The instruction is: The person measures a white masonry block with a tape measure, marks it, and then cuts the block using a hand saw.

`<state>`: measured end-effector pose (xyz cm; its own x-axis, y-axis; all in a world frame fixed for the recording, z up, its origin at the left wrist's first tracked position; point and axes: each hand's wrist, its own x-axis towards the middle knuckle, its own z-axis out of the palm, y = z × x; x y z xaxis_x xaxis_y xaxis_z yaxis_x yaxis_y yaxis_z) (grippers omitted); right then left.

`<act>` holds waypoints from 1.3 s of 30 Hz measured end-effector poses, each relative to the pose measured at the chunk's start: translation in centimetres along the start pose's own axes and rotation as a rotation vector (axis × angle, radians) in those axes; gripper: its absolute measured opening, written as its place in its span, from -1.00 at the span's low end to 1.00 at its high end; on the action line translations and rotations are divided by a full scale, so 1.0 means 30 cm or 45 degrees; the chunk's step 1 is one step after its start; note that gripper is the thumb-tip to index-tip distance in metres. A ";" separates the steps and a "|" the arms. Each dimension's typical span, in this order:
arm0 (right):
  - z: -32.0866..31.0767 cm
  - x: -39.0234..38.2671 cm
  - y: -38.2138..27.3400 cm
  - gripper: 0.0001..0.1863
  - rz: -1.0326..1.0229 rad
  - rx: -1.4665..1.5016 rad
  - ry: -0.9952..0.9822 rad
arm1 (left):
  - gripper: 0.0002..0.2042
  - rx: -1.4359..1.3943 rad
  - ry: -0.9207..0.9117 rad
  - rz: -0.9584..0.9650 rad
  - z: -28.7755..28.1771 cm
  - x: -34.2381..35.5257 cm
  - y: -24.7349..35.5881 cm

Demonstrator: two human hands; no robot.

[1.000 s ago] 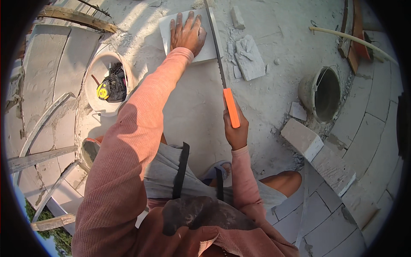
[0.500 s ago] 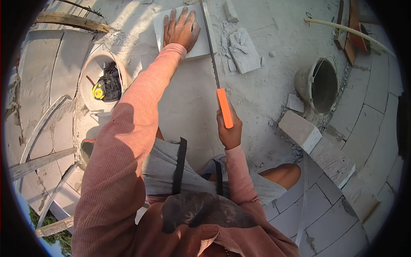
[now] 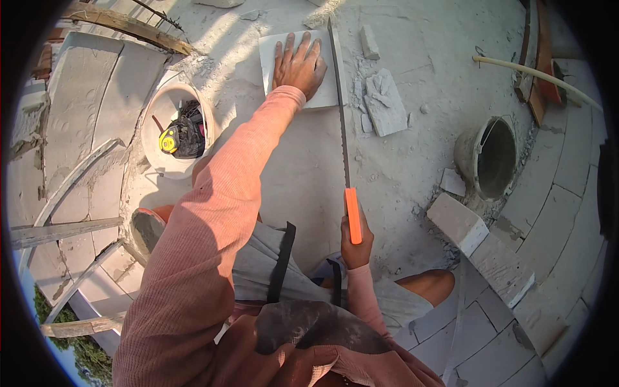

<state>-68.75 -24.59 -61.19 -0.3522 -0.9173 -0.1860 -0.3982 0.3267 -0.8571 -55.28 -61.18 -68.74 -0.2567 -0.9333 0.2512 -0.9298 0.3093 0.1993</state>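
My left hand (image 3: 302, 71) lies flat with fingers apart on a pale square block (image 3: 273, 57) near the top of the view. My right hand (image 3: 355, 248) is closed around the orange handle of a hand saw (image 3: 342, 135), low and right of centre. The long toothed blade runs up from the handle along the right side of the block. Broken pale pieces (image 3: 387, 115) and a narrow offcut (image 3: 368, 40) lie to the right of the block on the dusty floor (image 3: 309, 155).
A pail (image 3: 151, 132) holds a yellow tape measure (image 3: 169, 140) and dark items. Another bucket (image 3: 490, 158) stands at right, another (image 3: 145, 229) at lower left. Stacked blocks (image 3: 458, 218), a long pale pole (image 3: 535, 71), a timber beam (image 3: 122, 29) and block walls (image 3: 77, 109) surround me.
My right hand has pulled the saw back toward my body. My left hand stays on the block. The whole view has shifted slightly.
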 end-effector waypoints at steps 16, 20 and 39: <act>-0.047 -0.133 -0.086 -0.56 -0.031 0.329 -0.001 | -0.49 -0.152 0.003 -0.079 -0.032 -0.018 0.020; -0.042 0.063 -0.007 -0.55 0.112 0.082 -0.180 | -0.49 -0.158 -0.009 -0.066 -0.020 -0.009 0.008; 0.001 0.114 -0.031 -0.57 0.215 0.170 -0.177 | -0.50 -0.100 -0.001 -0.027 -0.028 -0.009 0.004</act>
<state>-69.55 -28.03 -61.05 -0.2805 -0.8779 -0.3882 -0.2248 0.4533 -0.8625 -55.10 -60.74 -67.98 -0.2373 -0.9399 0.2455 -0.9116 0.3027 0.2779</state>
